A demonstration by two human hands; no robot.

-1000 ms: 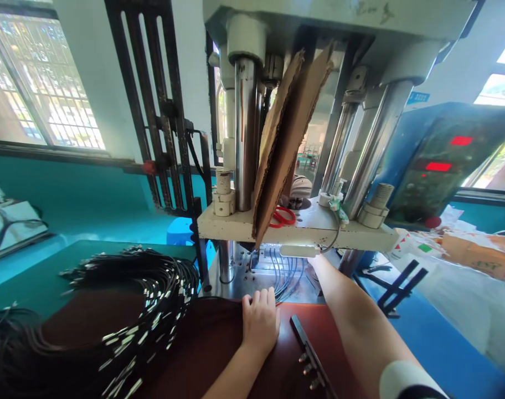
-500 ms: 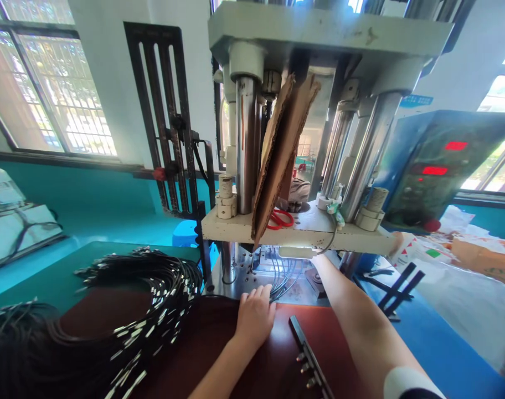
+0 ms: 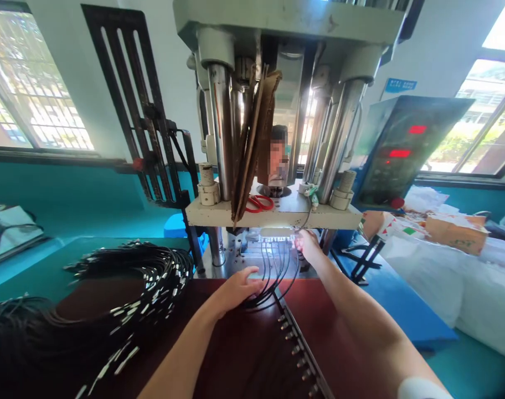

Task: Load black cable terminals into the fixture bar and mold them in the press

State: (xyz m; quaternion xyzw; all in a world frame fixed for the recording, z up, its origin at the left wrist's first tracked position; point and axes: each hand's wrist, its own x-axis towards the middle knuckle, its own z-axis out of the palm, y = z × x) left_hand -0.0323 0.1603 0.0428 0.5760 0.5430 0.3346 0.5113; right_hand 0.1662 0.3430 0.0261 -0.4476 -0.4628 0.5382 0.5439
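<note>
Several thin black cables [image 3: 282, 271] run from a metal mould [image 3: 252, 247] under the press plate and curve down onto the brown tabletop. My left hand [image 3: 240, 287] is beside the cables' bend, its thumb and forefinger apart; its lower fingers are partly hidden. At the mould's right end, my right hand [image 3: 309, 247] has its fingers drawn together near the last cable. What they hold there is too small to make out. A dark metal bar with a row of small pegs [image 3: 296, 350] lies on the tabletop below the cables.
The press plate [image 3: 211, 216] hangs low over the mould, carrying red-handled scissors [image 3: 259, 204] and leaning cardboard [image 3: 252, 149]. A large cable bundle [image 3: 165, 277] lies at left. At right are a control box [image 3: 406, 149] and white bags [image 3: 422, 277]. A person [image 3: 279, 149] is behind the press.
The view has shifted. My right hand, hidden behind the plate before, now shows at the mould's right end. My left hand's fingers have parted, and more of the pegged bar shows.
</note>
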